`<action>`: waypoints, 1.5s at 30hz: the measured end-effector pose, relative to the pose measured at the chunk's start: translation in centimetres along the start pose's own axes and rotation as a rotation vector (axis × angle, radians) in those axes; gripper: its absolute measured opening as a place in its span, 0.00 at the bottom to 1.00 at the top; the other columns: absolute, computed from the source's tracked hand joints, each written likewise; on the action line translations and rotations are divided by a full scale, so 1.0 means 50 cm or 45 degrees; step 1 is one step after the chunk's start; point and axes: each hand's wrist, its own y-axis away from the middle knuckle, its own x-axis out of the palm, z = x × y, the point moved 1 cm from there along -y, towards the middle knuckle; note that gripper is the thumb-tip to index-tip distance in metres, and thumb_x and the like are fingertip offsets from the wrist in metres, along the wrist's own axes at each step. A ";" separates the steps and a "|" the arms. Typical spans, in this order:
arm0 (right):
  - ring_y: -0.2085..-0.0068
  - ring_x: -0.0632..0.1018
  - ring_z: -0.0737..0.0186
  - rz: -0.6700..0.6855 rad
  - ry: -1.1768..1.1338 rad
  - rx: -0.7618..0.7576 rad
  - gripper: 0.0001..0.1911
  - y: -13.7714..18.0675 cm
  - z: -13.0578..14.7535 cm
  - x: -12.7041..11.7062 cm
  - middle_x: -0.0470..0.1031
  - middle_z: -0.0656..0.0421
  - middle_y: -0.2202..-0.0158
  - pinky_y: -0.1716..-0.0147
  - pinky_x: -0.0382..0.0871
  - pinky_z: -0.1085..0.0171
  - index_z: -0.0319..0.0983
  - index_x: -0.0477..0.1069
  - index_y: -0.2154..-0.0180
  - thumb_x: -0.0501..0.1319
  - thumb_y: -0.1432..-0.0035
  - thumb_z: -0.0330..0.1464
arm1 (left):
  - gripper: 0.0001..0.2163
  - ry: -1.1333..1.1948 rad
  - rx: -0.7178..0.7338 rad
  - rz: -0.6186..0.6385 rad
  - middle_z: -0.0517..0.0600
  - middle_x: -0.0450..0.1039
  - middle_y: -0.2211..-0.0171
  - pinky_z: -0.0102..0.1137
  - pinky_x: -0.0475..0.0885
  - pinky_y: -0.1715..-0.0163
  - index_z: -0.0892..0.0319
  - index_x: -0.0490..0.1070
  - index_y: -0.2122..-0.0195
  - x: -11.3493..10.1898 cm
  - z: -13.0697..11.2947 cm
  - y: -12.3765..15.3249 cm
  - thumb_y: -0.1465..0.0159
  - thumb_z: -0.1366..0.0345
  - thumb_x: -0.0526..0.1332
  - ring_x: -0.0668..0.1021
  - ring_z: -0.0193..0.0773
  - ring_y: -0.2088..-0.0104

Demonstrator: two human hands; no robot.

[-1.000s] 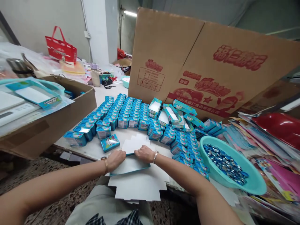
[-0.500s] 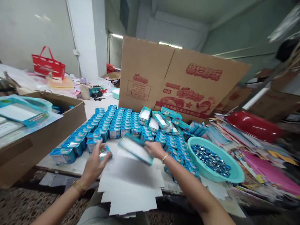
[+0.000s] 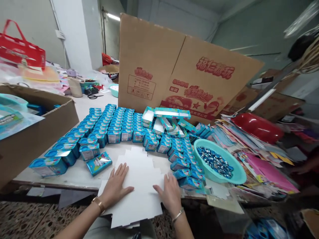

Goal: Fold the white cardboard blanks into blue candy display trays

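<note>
My left hand (image 3: 115, 188) lies flat with fingers spread on the left side of a stack of flat white die-cut cardboard sheets (image 3: 142, 189) at the table's near edge. My right hand (image 3: 170, 194) rests flat on the stack's right side, fingers stretched out. Neither hand holds anything. A folded blue tray (image 3: 171, 113) lies on top of a heap of similar open trays (image 3: 164, 124) by the big carton. One small blue box (image 3: 99, 163) lies loose just left of the sheets.
Rows of small blue boxes (image 3: 112, 126) cover the table's middle. A teal bowl (image 3: 231, 177) of shiny round pieces sits at the right. A large brown carton (image 3: 184, 73) stands behind. An open cardboard box (image 3: 37, 132) is at the left, printed sheets (image 3: 259, 162) at the right.
One second ago both hands pressed a blue-edged tray on the stack. Then the right hand lifted it away toward the tray heap. Now both hands lie flat and empty on the white sheets.
</note>
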 end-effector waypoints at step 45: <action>0.54 0.70 0.54 -0.442 -0.842 -0.032 0.20 -0.217 0.124 0.034 0.68 0.49 0.55 0.54 0.65 0.58 0.35 0.65 0.51 0.56 0.45 0.33 | 0.17 1.010 -0.636 -0.553 0.56 0.78 0.61 0.37 0.71 0.62 0.62 0.73 0.61 -0.071 0.022 0.010 0.47 0.54 0.60 0.78 0.50 0.61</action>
